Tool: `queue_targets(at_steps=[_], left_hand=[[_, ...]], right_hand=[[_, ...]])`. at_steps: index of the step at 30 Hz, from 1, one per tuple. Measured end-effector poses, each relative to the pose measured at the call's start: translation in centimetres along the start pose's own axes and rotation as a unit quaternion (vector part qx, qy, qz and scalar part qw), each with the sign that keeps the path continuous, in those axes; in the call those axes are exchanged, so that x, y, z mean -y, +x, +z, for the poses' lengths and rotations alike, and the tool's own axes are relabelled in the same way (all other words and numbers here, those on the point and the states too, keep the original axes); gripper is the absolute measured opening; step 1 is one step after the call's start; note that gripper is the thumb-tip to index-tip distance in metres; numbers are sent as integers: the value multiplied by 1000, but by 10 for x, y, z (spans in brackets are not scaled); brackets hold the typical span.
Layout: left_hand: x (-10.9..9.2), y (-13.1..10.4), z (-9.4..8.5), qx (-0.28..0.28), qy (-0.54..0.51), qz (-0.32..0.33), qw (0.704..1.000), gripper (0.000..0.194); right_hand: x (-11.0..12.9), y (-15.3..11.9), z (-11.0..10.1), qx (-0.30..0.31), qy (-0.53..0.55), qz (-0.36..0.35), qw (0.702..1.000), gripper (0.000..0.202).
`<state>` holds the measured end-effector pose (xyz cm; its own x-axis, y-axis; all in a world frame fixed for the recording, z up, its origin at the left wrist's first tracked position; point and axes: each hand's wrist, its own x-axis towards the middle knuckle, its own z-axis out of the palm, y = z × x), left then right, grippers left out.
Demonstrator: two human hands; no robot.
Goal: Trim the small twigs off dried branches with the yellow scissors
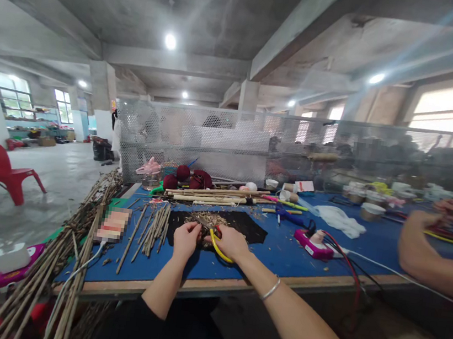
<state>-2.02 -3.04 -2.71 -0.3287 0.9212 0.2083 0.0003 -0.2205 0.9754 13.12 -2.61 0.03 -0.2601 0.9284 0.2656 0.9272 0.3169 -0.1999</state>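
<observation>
My right hand (pixel 230 242) is closed round a pair of scissors with yellow handles (pixel 219 251), the blades pointing left toward my other hand. My left hand (pixel 186 239) is pinched just left of the blades; what sits between its fingertips is too small to make out. Both hands are over a black cloth (pixel 250 228) strewn with pale plant scraps (pixel 207 220). To the left, a row of cut brown twigs (pixel 156 228) lies on the blue table (pixel 192 272).
Long twigs (pixel 48 257) lean along the table's left edge. Dark red yarn balls (pixel 183 173) and peeled sticks (pixel 210 196) lie behind the cloth. A pink power strip (pixel 313 244) with cables stands at right, near a co-worker's arm (pixel 424 251). A perforated metal screen (pixel 213 143) closes the back.
</observation>
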Motion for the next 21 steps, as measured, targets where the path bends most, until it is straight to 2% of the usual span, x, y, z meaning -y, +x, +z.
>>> queue_targets(at_steps=[3,8,15,21], left_hand=[[0,0,-1,6,9,21,1000,23],[-1,1,-3,-3,20,20,1000,22],[-3,1,-1,7,-88,-33,996,27],[-3,1,1,17,-107,-43,993,16]], right_hand=[[-3,3,-4,0,-1,-14,1000,52],[-2,5,-6,-1,11,-11,1000,50],[7,2,-1,-81,50,-14,995,46],[9,-3,6,-141,63,-70,986,48]])
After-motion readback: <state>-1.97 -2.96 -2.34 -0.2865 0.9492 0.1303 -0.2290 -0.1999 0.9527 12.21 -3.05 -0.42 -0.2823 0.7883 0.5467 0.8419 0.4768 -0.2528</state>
